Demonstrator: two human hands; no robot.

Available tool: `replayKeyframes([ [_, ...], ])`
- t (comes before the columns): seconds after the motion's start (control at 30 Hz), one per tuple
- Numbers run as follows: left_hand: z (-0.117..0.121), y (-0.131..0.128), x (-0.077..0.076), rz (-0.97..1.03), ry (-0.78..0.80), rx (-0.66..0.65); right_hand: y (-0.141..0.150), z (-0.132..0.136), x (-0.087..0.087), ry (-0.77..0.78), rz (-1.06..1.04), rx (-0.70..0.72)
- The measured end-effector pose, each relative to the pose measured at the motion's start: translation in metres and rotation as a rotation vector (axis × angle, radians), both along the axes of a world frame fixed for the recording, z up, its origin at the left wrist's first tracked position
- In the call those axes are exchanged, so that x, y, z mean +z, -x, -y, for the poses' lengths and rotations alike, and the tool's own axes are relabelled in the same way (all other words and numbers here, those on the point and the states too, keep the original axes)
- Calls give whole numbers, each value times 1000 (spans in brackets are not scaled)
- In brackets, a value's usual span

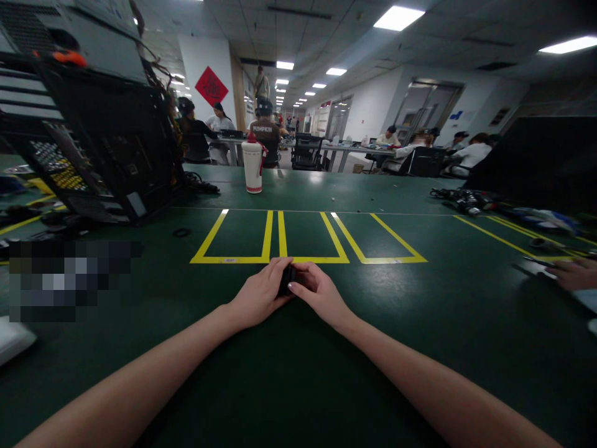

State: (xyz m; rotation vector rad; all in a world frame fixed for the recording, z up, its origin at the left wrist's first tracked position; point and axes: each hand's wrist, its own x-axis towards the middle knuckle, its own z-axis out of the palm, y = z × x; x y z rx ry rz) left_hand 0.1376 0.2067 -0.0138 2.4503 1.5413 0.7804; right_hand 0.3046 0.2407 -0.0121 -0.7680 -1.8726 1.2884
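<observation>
Both of my hands meet at the middle of the green table (289,373), around a small black object (286,281) whose kind I cannot make out. My left hand (262,292) is closed over its left side, fingers reaching across the top. From the right, my right hand (324,295) grips it with the thumb in front and the fingers curled behind. Most of the object is hidden by the fingers. Just beyond the hands lie three frames of yellow tape (308,259) on the tabletop.
A black computer case (125,149) stands at the left, with cables beside it. Behind the tape stands a white tumbler (253,165) with a red lid. A black ring (181,233) lies left of the tape. At the right edge is another person's hand (576,274), near cables (466,202).
</observation>
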Motion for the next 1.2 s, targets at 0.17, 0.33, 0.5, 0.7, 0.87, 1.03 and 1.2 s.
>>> replayKeyframes([
  [0.17, -1, 0, -1, -1, -7, -7, 1, 1, -2, -77, -21, -7],
  [0.33, -2, 0, -3, -7, -28, -4, 1, 2, 0, -75, -14, -13],
  [0.5, -1, 0, -1, -8, -6, 7, 0, 2, 2, -38, 26, -38],
  [0.7, 0, -1, 0, -6, -3, 22, 1, 3, 1, -12, -42, 28],
  [0.87, 1, -2, 0, -12, -8, 30, 1, 2, 0, -6, -58, 23],
  [1.03, 2, -2, 2, -19, 5, 35, 0, 0, 1, 38, -6, -1],
  [1.2, 1, -2, 1, -27, -15, 55, 0, -1, -3, 54, -55, 41],
])
